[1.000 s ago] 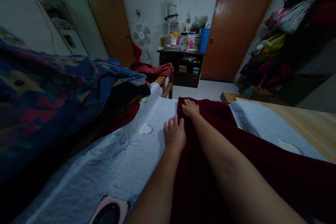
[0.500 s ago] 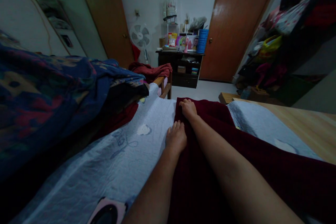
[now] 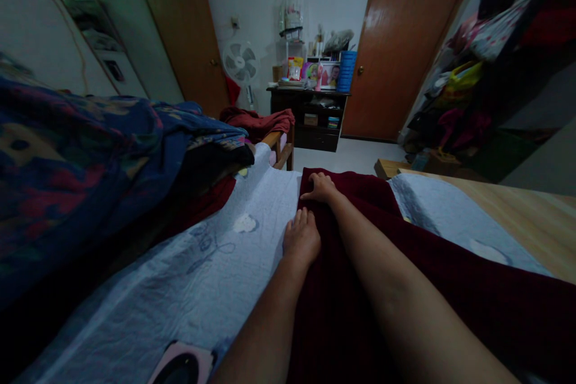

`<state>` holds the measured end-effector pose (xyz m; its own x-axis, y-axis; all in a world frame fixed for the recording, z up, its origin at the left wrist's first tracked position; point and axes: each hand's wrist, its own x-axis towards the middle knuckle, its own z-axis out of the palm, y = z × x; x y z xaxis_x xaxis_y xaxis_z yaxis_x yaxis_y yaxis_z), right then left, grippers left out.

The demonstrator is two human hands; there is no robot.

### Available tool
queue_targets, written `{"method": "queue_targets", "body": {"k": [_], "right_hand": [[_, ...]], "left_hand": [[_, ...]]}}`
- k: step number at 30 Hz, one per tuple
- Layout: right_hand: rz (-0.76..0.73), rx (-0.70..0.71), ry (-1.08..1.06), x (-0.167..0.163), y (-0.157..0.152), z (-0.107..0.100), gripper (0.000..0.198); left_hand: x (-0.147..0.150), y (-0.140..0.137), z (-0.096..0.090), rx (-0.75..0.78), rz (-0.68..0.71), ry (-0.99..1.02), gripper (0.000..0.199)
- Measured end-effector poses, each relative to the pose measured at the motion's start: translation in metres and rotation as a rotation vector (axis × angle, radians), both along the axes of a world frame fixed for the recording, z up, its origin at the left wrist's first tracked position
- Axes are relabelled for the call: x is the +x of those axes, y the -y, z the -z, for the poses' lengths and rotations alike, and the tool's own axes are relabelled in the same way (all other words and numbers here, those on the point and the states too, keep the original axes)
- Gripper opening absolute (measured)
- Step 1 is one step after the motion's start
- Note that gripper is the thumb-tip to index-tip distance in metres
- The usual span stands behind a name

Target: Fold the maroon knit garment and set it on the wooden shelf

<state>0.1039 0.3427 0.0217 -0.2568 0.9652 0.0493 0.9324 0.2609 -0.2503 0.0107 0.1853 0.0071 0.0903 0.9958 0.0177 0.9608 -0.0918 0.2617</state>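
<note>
A dark red cloth (image 3: pixel 360 192) lies spread over the light blue patterned bed sheet (image 3: pixel 252 258), its left edge running beneath my hands. My left hand (image 3: pixel 302 237) rests flat across that edge, fingers stretched forward, partly on the sheet. Just beyond it, my right hand (image 3: pixel 321 187) lies on the cloth near its far left corner. Its thumb is spread away from the fingers, toward the cloth's edge. I see no fold of cloth pinched in either hand.
Blue floral bedding (image 3: pixel 148 138) is heaped on the left. A pink-cased item (image 3: pixel 202 355) with a dark round part lies at the bottom. Wooden boards (image 3: pixel 517 204) border the bed on the right. A dark cabinet (image 3: pixel 310 102) and a fan (image 3: pixel 240 62) stand at the back.
My right thumb has spread out to the left, away from the fingers, and the hand has turned slightly. My left hand has stayed in place.
</note>
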Motion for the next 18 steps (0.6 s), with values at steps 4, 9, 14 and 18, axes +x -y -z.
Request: {"method": "queue_targets", "body": {"k": [4,9,14,18], "right_hand": [[0.065,-0.013,-0.009,-0.006,-0.006,-0.003,0.065],[0.148,-0.014,0.021,-0.014,-0.008,-0.006,0.059],[0.168,0.066,0.048,-0.02,-0.004,-0.003,0.043],[0.142,0.12,0.068,-0.02,-0.001,0.002,0.035]], "left_hand": [[0.001,-0.001,0.001,-0.001,-0.009,-0.027,0.053],[0.002,-0.001,0.002,-0.001,-0.018,-0.06,0.053],[0.003,-0.001,0.0,-0.005,-0.023,-0.053,0.053],[0.004,-0.001,-0.001,-0.004,-0.025,-0.059,0.054]]}}
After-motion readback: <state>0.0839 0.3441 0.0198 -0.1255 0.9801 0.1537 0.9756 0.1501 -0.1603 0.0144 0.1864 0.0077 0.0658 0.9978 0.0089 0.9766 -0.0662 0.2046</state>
